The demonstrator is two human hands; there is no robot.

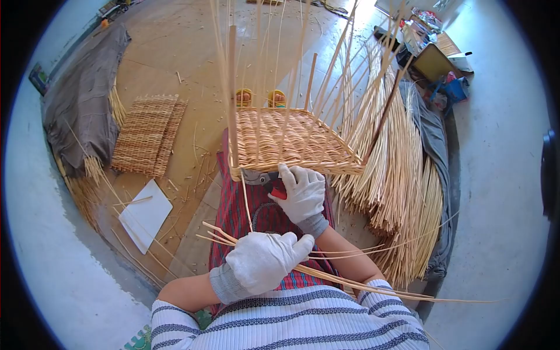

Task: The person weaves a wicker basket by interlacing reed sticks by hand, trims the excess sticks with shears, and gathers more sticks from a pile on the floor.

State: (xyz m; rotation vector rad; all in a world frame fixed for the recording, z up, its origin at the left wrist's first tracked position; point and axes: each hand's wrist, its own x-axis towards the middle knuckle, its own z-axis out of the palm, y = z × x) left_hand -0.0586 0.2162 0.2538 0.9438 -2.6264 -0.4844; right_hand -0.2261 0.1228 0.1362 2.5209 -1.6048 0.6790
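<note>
A woven wicker basket base [291,137] with long upright rods rests on my lap, its near edge towards me. My right hand [304,195], in a white glove, is closed around red-handled pruning shears [275,188]; their metal jaws lie just below the base's near left corner. In front of my chest my left hand [259,262], also gloved, is wrapped around several loose wicker rods [356,284] that stick out on both sides. One thin rod [246,204] runs down from the base's corner towards my left hand. My right fingertips touch or nearly touch the near edge.
Large bundles of peeled rods [388,169] lie to the right beside a dark cloth [434,140]. Woven panels [146,134] and a white sheet [146,216] are on the floor to the left, near a covered heap [84,99]. Cut scraps litter the floor.
</note>
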